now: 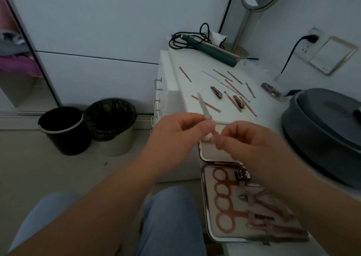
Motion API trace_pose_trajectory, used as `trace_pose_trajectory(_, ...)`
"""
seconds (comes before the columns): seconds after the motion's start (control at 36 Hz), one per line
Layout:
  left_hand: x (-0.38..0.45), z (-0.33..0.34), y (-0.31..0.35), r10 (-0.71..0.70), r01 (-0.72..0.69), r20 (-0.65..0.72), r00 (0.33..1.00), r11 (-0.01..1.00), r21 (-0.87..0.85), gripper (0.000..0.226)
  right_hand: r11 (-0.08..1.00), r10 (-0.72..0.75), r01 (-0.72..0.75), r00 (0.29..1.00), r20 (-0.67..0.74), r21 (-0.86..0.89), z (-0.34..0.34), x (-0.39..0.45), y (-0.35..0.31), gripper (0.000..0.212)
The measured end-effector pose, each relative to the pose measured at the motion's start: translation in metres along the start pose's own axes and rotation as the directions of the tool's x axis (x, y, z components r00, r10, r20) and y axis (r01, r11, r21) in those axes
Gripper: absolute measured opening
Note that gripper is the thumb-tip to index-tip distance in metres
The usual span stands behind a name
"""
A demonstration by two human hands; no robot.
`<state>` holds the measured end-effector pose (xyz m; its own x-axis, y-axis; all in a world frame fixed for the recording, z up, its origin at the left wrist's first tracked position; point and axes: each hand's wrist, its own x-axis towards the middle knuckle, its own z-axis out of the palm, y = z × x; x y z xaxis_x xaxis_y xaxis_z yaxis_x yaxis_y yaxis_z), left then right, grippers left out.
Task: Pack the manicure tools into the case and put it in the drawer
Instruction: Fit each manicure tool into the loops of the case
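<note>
Manicure case [210,212], a flat open one with shiny metal rim and pale lining, is lying on the white table [273,123], and rose-gold scissors are already sitting in it. Above the case my left hand [175,132] is pinching a thin grey nail file [202,107], and my right hand [248,140] is pinching its lower end. I think I should be sliding it flat under a strap. Beyond the case, slim rose-gold tools [232,88] are waiting.

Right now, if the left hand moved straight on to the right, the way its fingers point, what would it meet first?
Most likely the right hand. The left hand pinches a pale nail file, and the right hand's fingertips hold the file's lower end just beside it. Depth is unclear, but nothing else shows in between.
</note>
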<state>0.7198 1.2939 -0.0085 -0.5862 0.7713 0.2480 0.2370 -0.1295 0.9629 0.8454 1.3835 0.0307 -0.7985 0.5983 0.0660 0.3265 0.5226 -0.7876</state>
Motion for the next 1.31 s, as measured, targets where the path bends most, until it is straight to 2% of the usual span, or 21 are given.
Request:
trace_pose_trajectory(0.11,-0.011,0.009,0.006,0.020,-0.024,-0.051,0.999,0.995,-0.097,0.016,1.000,0.025,-0.025,1.000,-0.006,0.000,0.001,-0.014,0.003,0.017)
trace_pose_trajectory(0.25,-0.018,0.010,0.010,-0.022,0.027,0.043,0.999,0.991,-0.128,0.027,0.997,0.013,-0.016,0.999,0.042,0.073,-0.001,-0.018,0.004,0.012)
trace_pose_trajectory(0.36,-0.021,0.007,0.011,-0.003,-0.009,0.205,0.979,0.998,0.057,0.025,0.971,-0.027,0.038,0.998,-0.048,0.237,-0.008,-0.014,0.004,0.005)
trace_pose_trajectory(0.44,-0.024,0.006,0.012,0.015,-0.074,0.310,0.951,0.981,0.182,0.019,0.956,-0.041,0.063,0.996,-0.082,0.286,-0.013,-0.008,0.005,0.005)
trace_pose_trajectory(0.58,-0.021,0.003,0.010,0.055,-0.129,0.250,0.967,0.949,0.288,0.015,0.937,0.010,0.011,0.998,-0.058,0.349,-0.015,-0.004,0.016,0.014)
trace_pose_trajectory(0.67,-0.021,0.004,0.009,0.059,-0.115,0.191,0.980,0.947,0.298,0.004,0.950,0.030,0.010,0.992,-0.123,0.314,-0.014,-0.006,0.024,0.016)
trace_pose_trajectory(0.75,-0.024,0.008,0.007,0.061,-0.130,0.210,0.976,0.933,0.335,0.012,0.955,0.040,0.026,0.975,-0.218,0.295,-0.016,-0.007,0.031,0.013)
trace_pose_trajectory(0.83,-0.024,0.013,0.005,0.116,-0.170,0.155,0.981,0.899,0.403,0.021,0.943,0.058,0.029,0.966,-0.251,0.330,-0.021,-0.009,0.035,0.015)
trace_pose_trajectory(0.94,-0.018,0.014,0.006,0.208,-0.231,0.103,0.973,0.829,0.509,0.019,0.940,0.071,-0.010,0.983,-0.168,0.341,-0.029,-0.012,0.041,0.011)
trace_pose_trajectory(1.0,-0.015,0.011,0.007,0.212,-0.251,0.134,0.968,0.797,0.550,0.019,0.965,0.061,-0.017,0.985,-0.163,0.260,-0.033,-0.012,0.049,0.009)
trace_pose_trajectory(1.11,-0.007,0.001,0.007,0.167,-0.270,0.221,0.961,0.740,0.616,0.018,0.995,0.048,-0.023,0.963,-0.263,0.100,-0.041,-0.008,0.070,0.008)
trace_pose_trajectory(1.22,0.001,-0.004,0.003,0.097,-0.291,0.301,0.949,0.639,0.712,0.019,0.992,0.071,-0.039,0.955,-0.287,0.116,-0.040,-0.004,0.083,0.011)
trace_pose_trajectory(1.31,0.007,-0.004,0.002,0.095,-0.344,0.358,0.929,0.580,0.738,0.017,0.992,0.056,-0.022,0.960,-0.273,0.124,-0.039,-0.002,0.086,0.011)
